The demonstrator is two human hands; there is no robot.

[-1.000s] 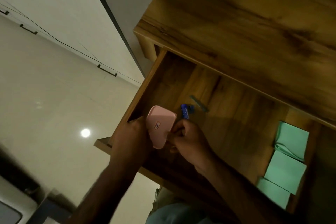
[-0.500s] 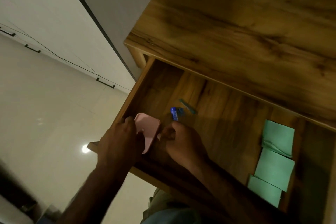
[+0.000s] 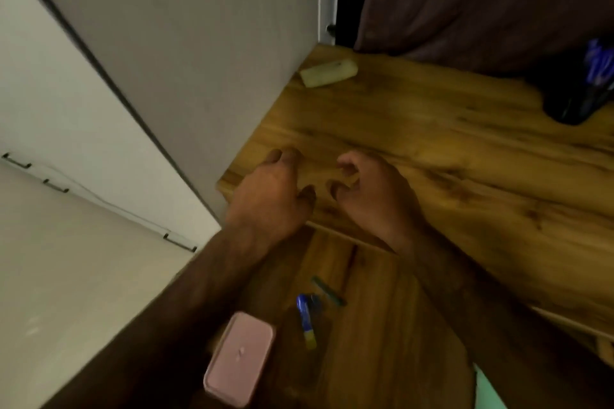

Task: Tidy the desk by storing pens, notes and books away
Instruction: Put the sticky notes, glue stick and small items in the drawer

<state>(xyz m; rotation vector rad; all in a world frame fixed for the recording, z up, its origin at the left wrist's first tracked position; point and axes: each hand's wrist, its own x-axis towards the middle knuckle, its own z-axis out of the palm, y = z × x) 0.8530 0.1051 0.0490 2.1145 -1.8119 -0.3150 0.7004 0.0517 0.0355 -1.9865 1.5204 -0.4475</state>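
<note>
Through the head camera I'm watching the left hand [image 3: 269, 196] and right hand [image 3: 372, 192] hovering over the wood-grain desk [image 3: 465, 149], fingers [image 3: 347, 161] loosely curled and gripping nothing, probably seeking more clutter. The rounded pink case [image 3: 239, 359] is lying flat in the open drawer [image 3: 382, 325] beside a small blue pen [image 3: 304, 309].

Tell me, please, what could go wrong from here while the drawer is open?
The drawer juts open in front of the desk; leaning in may knock it. The pale block lies at the desk's corner beside the wall; a careless grab might push it off. The pen holder could tip if brushed.
</note>
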